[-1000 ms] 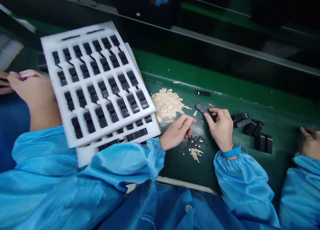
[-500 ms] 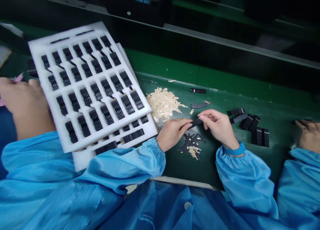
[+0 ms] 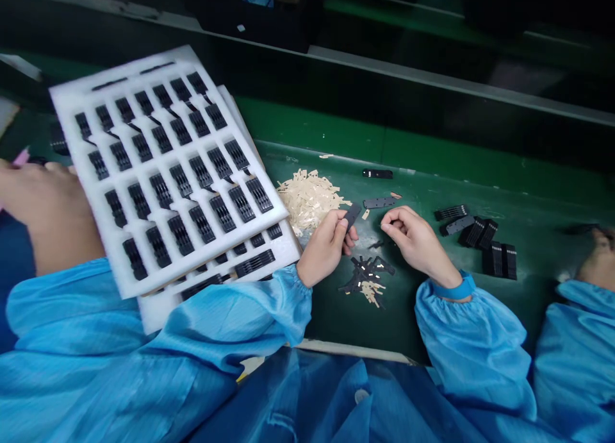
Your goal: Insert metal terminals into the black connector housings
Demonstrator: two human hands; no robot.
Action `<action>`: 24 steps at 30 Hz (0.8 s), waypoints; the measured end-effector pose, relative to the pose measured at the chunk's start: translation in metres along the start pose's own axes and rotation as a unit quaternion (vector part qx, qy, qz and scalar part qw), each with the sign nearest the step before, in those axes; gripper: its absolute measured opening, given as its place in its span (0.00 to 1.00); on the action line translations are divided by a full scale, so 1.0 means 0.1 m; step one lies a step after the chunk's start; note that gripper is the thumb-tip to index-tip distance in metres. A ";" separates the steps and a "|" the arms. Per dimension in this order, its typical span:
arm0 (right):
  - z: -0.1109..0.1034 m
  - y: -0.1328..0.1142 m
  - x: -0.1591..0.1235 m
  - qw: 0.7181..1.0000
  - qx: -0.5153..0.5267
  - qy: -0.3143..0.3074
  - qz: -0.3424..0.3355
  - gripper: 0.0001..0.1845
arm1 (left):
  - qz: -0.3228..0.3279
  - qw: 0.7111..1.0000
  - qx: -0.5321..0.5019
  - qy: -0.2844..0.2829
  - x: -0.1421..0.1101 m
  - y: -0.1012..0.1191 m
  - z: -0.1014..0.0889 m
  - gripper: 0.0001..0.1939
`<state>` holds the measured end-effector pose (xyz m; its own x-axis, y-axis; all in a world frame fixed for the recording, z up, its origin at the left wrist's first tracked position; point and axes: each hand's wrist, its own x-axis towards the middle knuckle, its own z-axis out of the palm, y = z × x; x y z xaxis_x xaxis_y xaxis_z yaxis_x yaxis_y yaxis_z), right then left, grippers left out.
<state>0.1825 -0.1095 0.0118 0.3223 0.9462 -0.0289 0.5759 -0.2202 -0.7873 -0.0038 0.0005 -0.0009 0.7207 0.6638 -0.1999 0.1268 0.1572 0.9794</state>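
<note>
My left hand (image 3: 327, 245) is closed on a flat, dark, elongated part (image 3: 353, 216), which tilts up from between thumb and fingers. To the right, my right hand (image 3: 408, 234) is pinched, thumb against fingertips; whether anything is between them I cannot make out. A small dark piece (image 3: 376, 245) shows just below its fingertips. Under both hands lies a small pile of black slips (image 3: 364, 273) with some cream tabs (image 3: 371, 292) at its lower edge. A large heap of cream tabs (image 3: 310, 196) lies beyond my left hand. Another dark perforated part (image 3: 378, 202) rests past my hands.
White foam trays (image 3: 115, 270) filled with black parts are stacked at the left. Several black finned parts (image 3: 500, 260) lie at the right on the green bench (image 3: 331, 324). Other people's hands (image 3: 52, 206) show at the left edge and the right edge (image 3: 600, 257).
My hands have moved apart. The dark part, earlier between both hands, is now in my left hand only and turned upright. A small dark piece now shows below my right fingertips.
</note>
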 end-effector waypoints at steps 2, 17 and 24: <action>0.04 -0.01 0.00 0.998 0.065 -0.006 0.024 0.06 | -0.016 1.000 0.017 0.000 -0.01 0.01 -0.01 0.10; -0.22 -0.03 -0.08 0.983 -0.076 -0.163 -0.034 0.02 | 0.000 0.995 0.098 0.007 -0.01 0.04 -0.02 0.09; -0.02 -0.21 -0.03 0.971 0.233 -0.045 0.020 0.14 | -0.029 0.996 -0.027 -0.081 -0.02 0.08 -0.01 0.17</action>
<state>0.1708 -0.1083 0.0295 0.2585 0.9605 -0.1027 0.1557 -0.1463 -0.9769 -0.0046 0.0012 0.0075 0.8141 0.5266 -0.2448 0.1385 0.2333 0.9625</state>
